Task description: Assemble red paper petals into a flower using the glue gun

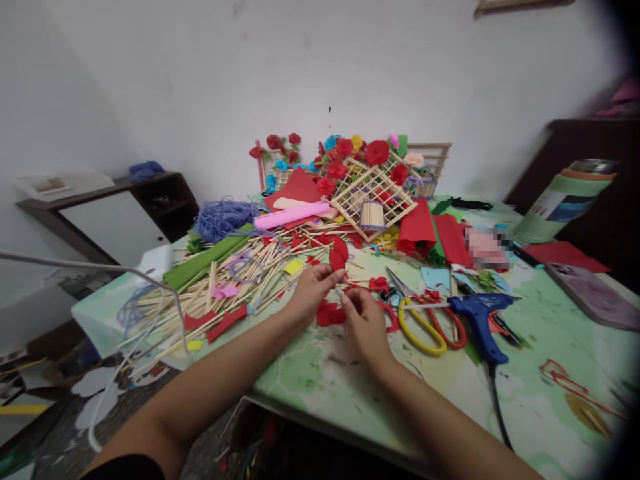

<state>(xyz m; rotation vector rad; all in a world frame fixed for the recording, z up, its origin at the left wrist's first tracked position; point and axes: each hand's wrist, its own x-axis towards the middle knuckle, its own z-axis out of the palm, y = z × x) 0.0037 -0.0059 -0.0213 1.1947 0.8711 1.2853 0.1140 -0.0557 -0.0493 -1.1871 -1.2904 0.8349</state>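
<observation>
My left hand (311, 291) pinches red petal pieces (339, 254) that stand up above its fingertips. Close beside it, my right hand (367, 320) has its fingers closed on the lower part of the same red piece, with more loose red petals (330, 315) lying on the table between the hands. Both hands work over the front middle of a green-patterned table (540, 393).
A blue glue gun (479, 317) and yellow and red scissors (425, 328) lie right of my hands. Wooden sticks (240, 280), purple yarn (223, 219), coloured paper and a stick lattice with paper roses (370, 193) crowd the back. A phone (595, 293) lies far right.
</observation>
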